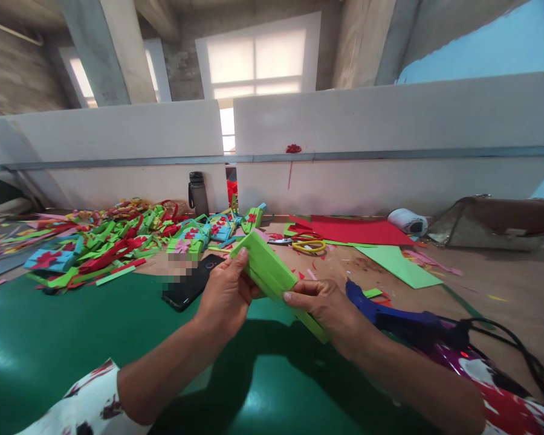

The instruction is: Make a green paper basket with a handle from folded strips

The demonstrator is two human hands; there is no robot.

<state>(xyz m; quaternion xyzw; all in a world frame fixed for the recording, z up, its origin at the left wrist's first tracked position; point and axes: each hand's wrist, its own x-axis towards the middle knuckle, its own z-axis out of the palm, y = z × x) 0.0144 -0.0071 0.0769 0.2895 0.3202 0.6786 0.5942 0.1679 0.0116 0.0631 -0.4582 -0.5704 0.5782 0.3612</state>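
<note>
Both my hands hold a folded piece of light green foam sheet (268,269) above the green table mat (49,338). My left hand (226,293) grips its upper left part, thumb on top and fingers wrapped behind. My right hand (324,305) pinches the lower right part, thumb pressed on the front face. The green piece tilts down to the right. A blue glue gun (390,314) lies just right of my right hand, its black cord trailing off to the right.
A black phone (190,283) lies left of my hands. A heap of green, red and blue paper craft pieces (113,241) fills the left. Yellow-handled scissors (306,244), red sheet (358,229), green sheet (399,263), a white tape roll (408,220), a dark bottle (198,193) and a bag (498,223) sit behind.
</note>
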